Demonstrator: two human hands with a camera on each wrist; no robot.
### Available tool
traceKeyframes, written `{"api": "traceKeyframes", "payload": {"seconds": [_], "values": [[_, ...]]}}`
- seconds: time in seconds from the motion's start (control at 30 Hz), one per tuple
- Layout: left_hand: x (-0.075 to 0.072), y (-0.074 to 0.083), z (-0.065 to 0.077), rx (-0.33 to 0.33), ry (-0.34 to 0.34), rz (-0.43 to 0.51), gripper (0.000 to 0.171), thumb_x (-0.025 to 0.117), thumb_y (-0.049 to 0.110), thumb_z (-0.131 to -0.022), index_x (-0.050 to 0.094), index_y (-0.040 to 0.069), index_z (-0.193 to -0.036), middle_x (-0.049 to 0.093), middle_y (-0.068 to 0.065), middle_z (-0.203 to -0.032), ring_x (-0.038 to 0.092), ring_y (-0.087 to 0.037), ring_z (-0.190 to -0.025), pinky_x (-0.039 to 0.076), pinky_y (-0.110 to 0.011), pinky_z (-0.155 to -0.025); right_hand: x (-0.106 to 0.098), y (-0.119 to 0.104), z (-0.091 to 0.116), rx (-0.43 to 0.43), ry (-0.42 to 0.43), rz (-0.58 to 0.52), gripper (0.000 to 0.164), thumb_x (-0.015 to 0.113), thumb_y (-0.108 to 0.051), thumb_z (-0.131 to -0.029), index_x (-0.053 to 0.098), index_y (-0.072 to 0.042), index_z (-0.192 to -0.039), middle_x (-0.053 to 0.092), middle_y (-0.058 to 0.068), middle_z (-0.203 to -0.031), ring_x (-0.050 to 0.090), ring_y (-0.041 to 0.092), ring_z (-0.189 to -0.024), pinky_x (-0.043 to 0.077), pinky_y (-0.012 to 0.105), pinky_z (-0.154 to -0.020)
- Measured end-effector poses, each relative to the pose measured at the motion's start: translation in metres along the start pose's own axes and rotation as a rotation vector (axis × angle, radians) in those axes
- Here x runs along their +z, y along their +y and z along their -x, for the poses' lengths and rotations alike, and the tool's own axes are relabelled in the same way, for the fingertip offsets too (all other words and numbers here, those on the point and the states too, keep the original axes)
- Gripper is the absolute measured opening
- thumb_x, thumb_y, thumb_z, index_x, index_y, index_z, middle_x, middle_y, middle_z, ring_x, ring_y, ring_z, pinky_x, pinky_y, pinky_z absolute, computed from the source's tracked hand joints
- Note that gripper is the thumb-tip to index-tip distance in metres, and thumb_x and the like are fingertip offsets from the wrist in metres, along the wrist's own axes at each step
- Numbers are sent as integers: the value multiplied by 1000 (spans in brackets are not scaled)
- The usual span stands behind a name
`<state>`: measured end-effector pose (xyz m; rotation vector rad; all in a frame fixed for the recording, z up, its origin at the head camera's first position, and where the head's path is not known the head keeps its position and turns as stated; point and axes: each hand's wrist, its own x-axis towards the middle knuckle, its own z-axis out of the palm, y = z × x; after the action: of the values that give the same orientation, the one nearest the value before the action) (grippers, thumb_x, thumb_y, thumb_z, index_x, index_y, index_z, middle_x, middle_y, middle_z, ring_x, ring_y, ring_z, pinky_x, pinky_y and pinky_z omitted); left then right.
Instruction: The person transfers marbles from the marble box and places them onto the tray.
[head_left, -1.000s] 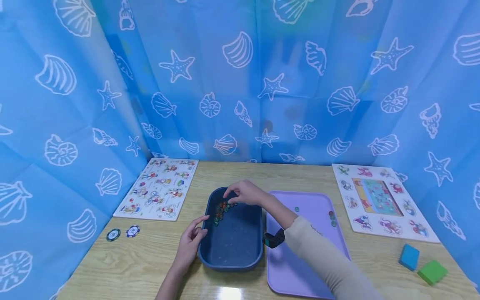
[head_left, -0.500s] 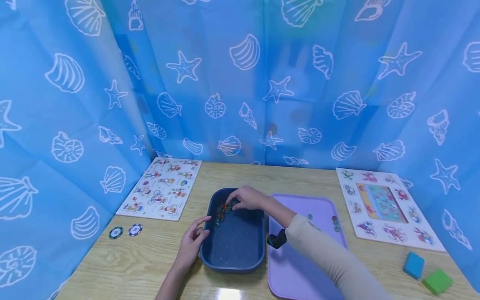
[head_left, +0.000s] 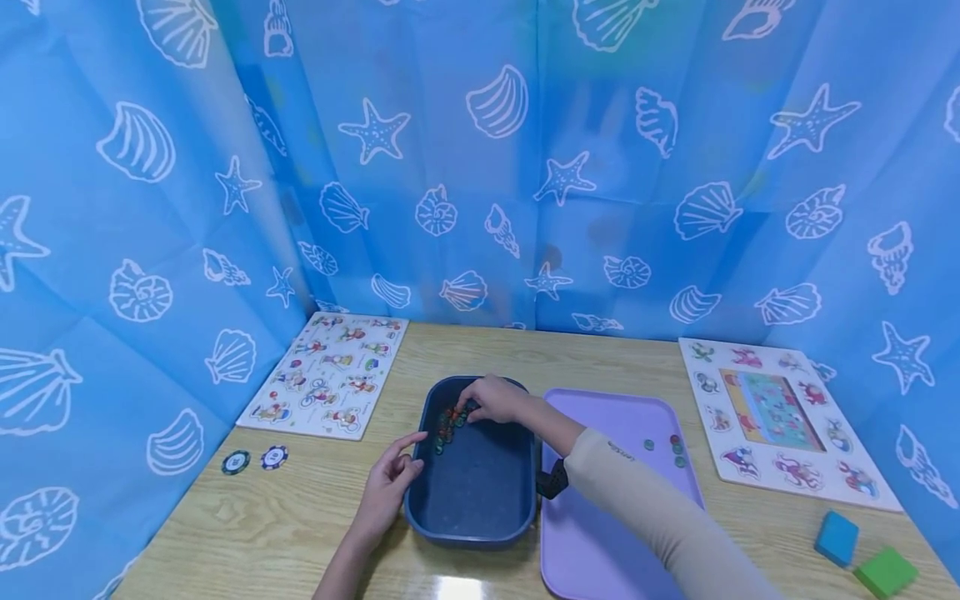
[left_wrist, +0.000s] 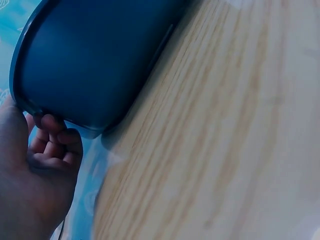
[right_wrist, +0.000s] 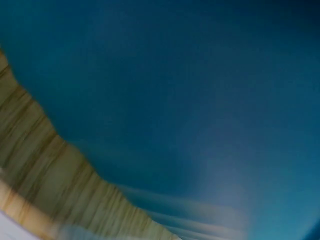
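Observation:
A dark blue rectangular bin (head_left: 472, 492) stands on the table, with small round translucent green and orange pieces (head_left: 446, 431) bunched along its back left side. My left hand (head_left: 384, 492) is at the bin's left rim. In the left wrist view, this hand (left_wrist: 40, 170) grips the edge of the bin (left_wrist: 90, 60) with bent fingers. My right hand (head_left: 492, 398) reaches over the back right wall, its bent fingers pointing down among the pieces. Whether a piece sits between those fingertips is hidden. The right wrist view shows mostly blurred blue bin wall (right_wrist: 175, 100), without fingers.
A lilac tray (head_left: 585, 542) lies right of the bin, under my right sleeve; a lone green piece (head_left: 648, 445) and a red-and-green pair (head_left: 677, 450) lie on it. Picture boards (head_left: 330, 375) flank both sides. Two poker chips (head_left: 255, 459), a blue block (head_left: 836, 538) and a green block (head_left: 886, 572) lie around.
The head view has shifted slightly. My right fingers have dipped lower into the pieces. On the tray, the lone green piece appears farther right, closer to the pair. My left hand stays at the rim.

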<state>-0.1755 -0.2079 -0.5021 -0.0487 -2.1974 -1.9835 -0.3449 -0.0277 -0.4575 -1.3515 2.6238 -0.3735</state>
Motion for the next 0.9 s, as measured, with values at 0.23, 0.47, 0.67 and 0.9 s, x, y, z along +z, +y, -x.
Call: {"api": "traceKeyframes", "payload": {"seconds": [0.23,0.47,0.67,0.9], "values": [[-1,1,-1,1,-6,3,34,55,9,-87,54,14,-120,36,1,-60,34,-7,-52,30,-22,-50,-3,-3,2,21,18,15,14,66,-25,-80,67,-20,-93,54,-8,-66,41,6,-53,33,19,-51],[-1,17,4,-1,-35,-11,36,51,3,-88,50,6,-123,36,1,-60,34,-6,-51,30,-21,-50,-25,-12,27,-36,119,-102,16,64,-24,-82,66,-19,-97,43,-8,-59,36,8,-50,31,21,-51],[2,27,8,-8,-17,-23,36,50,0,-87,51,5,-123,35,2,-60,33,-6,-52,29,-20,-51,-41,-2,70,-31,213,-265,16,64,-23,-82,66,-21,-98,33,-6,-51,30,9,-45,28,22,-48],[3,25,7,28,-17,-15,36,52,0,-87,51,3,-122,35,4,-57,33,-4,-50,29,-21,-49,-38,42,131,33,332,-300,18,65,-25,-81,68,-18,-97,27,-8,-49,25,6,-43,27,21,-45]]}}
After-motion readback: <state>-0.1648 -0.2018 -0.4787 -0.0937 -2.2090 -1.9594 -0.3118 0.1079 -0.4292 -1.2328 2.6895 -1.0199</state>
